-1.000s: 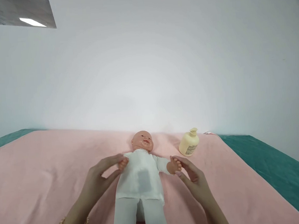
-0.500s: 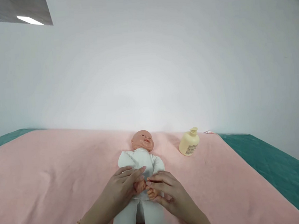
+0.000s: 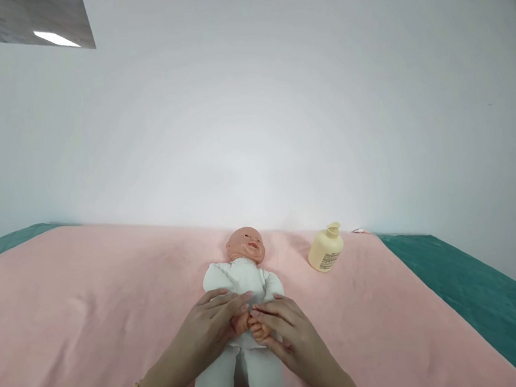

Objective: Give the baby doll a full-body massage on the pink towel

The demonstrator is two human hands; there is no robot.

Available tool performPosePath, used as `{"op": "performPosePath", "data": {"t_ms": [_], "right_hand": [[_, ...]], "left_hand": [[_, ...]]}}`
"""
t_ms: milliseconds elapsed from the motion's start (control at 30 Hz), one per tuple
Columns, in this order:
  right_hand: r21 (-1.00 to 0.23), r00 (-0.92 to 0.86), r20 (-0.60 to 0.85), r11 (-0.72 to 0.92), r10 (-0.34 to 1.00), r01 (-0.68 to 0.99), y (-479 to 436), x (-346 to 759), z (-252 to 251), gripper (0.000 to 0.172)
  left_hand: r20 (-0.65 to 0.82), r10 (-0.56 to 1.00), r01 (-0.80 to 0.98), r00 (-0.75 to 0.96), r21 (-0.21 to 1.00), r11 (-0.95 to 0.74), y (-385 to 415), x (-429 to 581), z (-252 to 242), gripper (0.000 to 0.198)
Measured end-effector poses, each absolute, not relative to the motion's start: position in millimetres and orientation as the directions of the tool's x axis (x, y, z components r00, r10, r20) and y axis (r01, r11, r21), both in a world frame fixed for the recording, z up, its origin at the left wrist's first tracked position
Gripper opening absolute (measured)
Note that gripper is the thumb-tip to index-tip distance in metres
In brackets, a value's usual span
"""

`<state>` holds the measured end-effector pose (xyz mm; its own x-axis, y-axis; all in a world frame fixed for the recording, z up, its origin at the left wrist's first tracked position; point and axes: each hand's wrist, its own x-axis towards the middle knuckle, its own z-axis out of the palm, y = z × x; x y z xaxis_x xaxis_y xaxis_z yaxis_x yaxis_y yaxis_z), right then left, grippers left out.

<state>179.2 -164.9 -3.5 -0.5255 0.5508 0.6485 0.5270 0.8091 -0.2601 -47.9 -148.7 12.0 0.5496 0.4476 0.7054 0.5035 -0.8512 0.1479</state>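
Observation:
A baby doll (image 3: 247, 276) in white clothes lies on its back, its bald head toward the wall and its legs toward me. My left hand (image 3: 213, 324) is around one of the doll's arms near the wrist, fingers laid over the belly; its thumb is hidden. The doll's small hand pokes out beneath those fingers. On the other side my right hand (image 3: 292, 329) holds the doll's other arm close to its little fist (image 3: 259, 329), with fingers on top and thumb below. Both doll hands meet at the middle of its belly.
A pale yellow pump bottle (image 3: 325, 251) stands right of the doll's head. Under everything spreads a pink blanket (image 3: 92, 316) over a green surface (image 3: 473, 283), which shows at both sides. Behind rises a white wall (image 3: 251, 110). A grey panel (image 3: 21, 21) hangs at top left.
The doll's fist under my right hand has shifted slightly left and up, closer to its other hand. My right hand has moved a little left with it. The bottle has stayed put.

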Motion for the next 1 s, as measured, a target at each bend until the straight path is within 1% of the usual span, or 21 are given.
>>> {"op": "performPosePath", "data": {"t_ms": [67, 133, 233, 300, 367, 400, 467, 567, 633, 667, 767, 833, 900, 1000], "right_hand": [[-0.271, -0.478, 0.683, 0.799, 0.553, 0.537, -162.5, 185.3, -1.0, 0.035], [-0.303, -0.407, 0.715, 0.776, 0.569, 0.553, -160.5, 193.7, 2.7, 0.036], [-0.428, -0.238, 0.703, 0.666, 0.67, 0.611, -158.3, 209.4, 7.0, 0.033], [-0.551, -0.074, 0.638, 0.521, 0.767, 0.652, -156.5, 221.5, 8.3, 0.034], [-0.676, 0.079, 0.519, 0.351, 0.851, 0.648, -154.1, 235.2, 9.2, 0.04], [-0.729, 0.125, 0.445, 0.277, 0.887, 0.626, -152.8, 242.5, 9.9, 0.045], [-0.816, 0.143, 0.303, 0.179, 0.942, 0.55, -150.4, 257.9, 12.1, 0.052], [-0.894, 0.071, 0.148, 0.103, 0.986, 0.435, -149.2, 280.7, 15.9, 0.059], [-0.907, 0.024, 0.055, 0.04, 0.998, 0.42, -150.2, 294.2, 16.5, 0.059], [-0.897, 0.01, 0.007, 0.002, 1.0, 0.442, -151.0, 300.1, 15.6, 0.057], [-0.828, 0.008, -0.127, -0.11, 0.992, 0.55, -152.5, 312.2, 9.3, 0.05], [-0.792, -0.008, -0.205, -0.161, 0.979, 0.589, -152.3, 315.1, 4.3, 0.049], [-0.778, -0.041, -0.251, -0.177, 0.967, 0.603, -151.3, 315.0, 0.7, 0.048], [-0.76, -0.061, -0.269, -0.173, 0.961, 0.627, -149.9, 312.7, -0.9, 0.045]], "left_hand": [[0.744, 0.443, 0.512, 0.5, 0.158, -0.844, -147.5, -52.9, 13.2, 0.035], [0.768, 0.482, 0.542, 0.421, 0.213, -0.813, -146.3, -61.2, 15.1, 0.028], [0.751, 0.598, 0.612, 0.28, 0.34, -0.714, -144.9, -79.8, 20.7, 0.029], [0.701, 0.685, 0.657, 0.199, 0.423, -0.624, -144.3, -95.8, 26.3, 0.033], [0.621, 0.773, 0.692, 0.128, 0.503, -0.518, -143.6, -114.5, 32.4, 0.037], [0.583, 0.808, 0.706, 0.089, 0.535, -0.464, -143.0, -124.5, 34.9, 0.038], [0.498, 0.867, 0.763, -0.004, 0.562, -0.319, -141.2, -144.6, 37.8, 0.037], [0.35, 0.93, 0.848, -0.112, 0.521, -0.094, -137.4, -170.2, 36.2, 0.034], [0.254, 0.96, 0.89, -0.115, 0.456, -0.014, -134.9, -181.9, 31.9, 0.029], [0.194, 0.976, 0.909, -0.104, 0.418, 0.014, -133.6, -186.1, 28.9, 0.026], [0.019, 0.998, 0.945, -0.066, 0.321, 0.056, -129.1, -195.0, 17.9, 0.016], [-0.053, 0.998, 0.954, -0.044, 0.295, 0.058, -125.4, -199.5, 9.6, 0.013], [-0.103, 0.994, 0.955, -0.022, 0.291, 0.051, -121.3, -202.9, 2.3, 0.016], [-0.17, 0.985, 0.954, -0.035, 0.287, 0.083, -116.9, -204.6, -3.9, 0.023]]}}
